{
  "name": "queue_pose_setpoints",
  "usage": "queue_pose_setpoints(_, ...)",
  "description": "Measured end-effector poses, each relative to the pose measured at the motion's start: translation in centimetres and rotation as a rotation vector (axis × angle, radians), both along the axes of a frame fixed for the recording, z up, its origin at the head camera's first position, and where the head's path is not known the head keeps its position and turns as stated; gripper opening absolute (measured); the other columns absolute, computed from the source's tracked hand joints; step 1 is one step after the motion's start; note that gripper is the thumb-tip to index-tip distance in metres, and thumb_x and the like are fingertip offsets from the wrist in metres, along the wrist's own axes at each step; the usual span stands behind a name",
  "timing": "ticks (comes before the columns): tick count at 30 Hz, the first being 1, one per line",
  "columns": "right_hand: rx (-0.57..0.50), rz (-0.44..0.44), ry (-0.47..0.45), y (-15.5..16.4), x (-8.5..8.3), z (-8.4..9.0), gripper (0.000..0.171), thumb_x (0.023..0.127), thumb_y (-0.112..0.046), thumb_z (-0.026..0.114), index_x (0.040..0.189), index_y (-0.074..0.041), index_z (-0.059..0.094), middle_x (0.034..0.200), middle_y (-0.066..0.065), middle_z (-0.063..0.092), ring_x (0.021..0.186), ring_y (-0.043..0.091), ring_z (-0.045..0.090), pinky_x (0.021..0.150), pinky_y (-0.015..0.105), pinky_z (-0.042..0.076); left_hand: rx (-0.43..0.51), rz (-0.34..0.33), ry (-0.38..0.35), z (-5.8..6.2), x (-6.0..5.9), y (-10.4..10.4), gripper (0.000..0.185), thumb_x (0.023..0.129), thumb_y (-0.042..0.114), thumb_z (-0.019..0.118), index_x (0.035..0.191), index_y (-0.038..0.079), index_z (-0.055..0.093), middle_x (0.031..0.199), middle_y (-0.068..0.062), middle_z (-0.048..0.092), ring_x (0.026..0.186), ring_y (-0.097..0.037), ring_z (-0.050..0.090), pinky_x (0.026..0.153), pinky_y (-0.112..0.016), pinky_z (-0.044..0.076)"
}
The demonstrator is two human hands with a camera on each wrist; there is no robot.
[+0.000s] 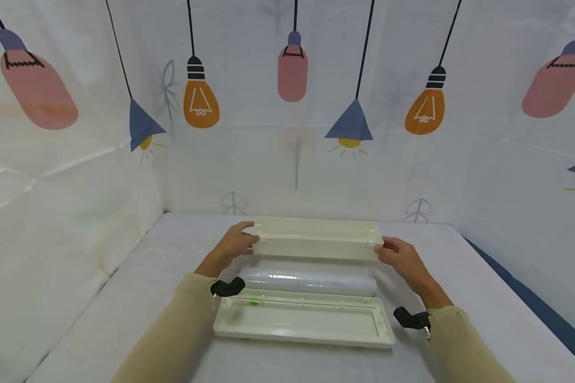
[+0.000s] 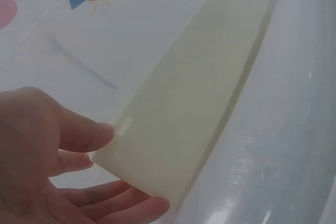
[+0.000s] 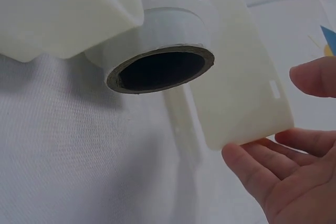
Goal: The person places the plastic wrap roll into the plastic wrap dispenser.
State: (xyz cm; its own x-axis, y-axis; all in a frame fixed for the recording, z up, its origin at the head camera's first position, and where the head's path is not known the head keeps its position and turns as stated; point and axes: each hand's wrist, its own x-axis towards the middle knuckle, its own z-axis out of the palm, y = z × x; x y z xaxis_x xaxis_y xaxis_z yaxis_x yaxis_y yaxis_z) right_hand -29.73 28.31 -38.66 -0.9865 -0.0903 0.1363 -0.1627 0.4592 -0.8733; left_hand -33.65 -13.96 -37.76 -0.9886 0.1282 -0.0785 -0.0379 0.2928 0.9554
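A long cream plastic box (image 1: 315,250) lies crosswise at the back, its open top visible. My left hand (image 1: 232,242) grips its left end; in the left wrist view the thumb (image 2: 86,132) touches the upper corner and the fingers (image 2: 144,211) bend against the lower edge. At the right end, my right hand (image 1: 402,258) touches the box with its fingertips (image 3: 236,156), the thumb slightly apart. Between box and lid lies a roll of cling film (image 1: 311,282) with a hollow cardboard core (image 3: 207,62). Nearest me is the shallow cream lid (image 1: 302,322), with a small green piece on its far rail.
A white cloth covers the table (image 1: 172,255). White sheets with printed lamps form the back wall (image 1: 249,159) and left side. A dark blue strip (image 1: 532,298) runs along the right side of the table.
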Motion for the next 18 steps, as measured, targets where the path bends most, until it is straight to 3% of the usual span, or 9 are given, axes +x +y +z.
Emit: queue_pose_setpoints(18, 0.018, 0.046, -0.042, -0.8, 0.3, 0.0, 0.062, 0.103, -0.026, 0.059, 0.146, 0.013, 0.038, 0.14, 0.031, 0.05, 0.125, 0.042, 0.054, 0.102, 0.047, 0.047, -0.023, 0.006, 0.033, -0.8, 1.2, -1.5, 0.058, 0.101, 0.012, 0.059, 0.153, 0.0, 0.035, 0.137, -0.032, 0.05, 0.114, -0.04, 0.058, 0.091, -0.043, 0.055)
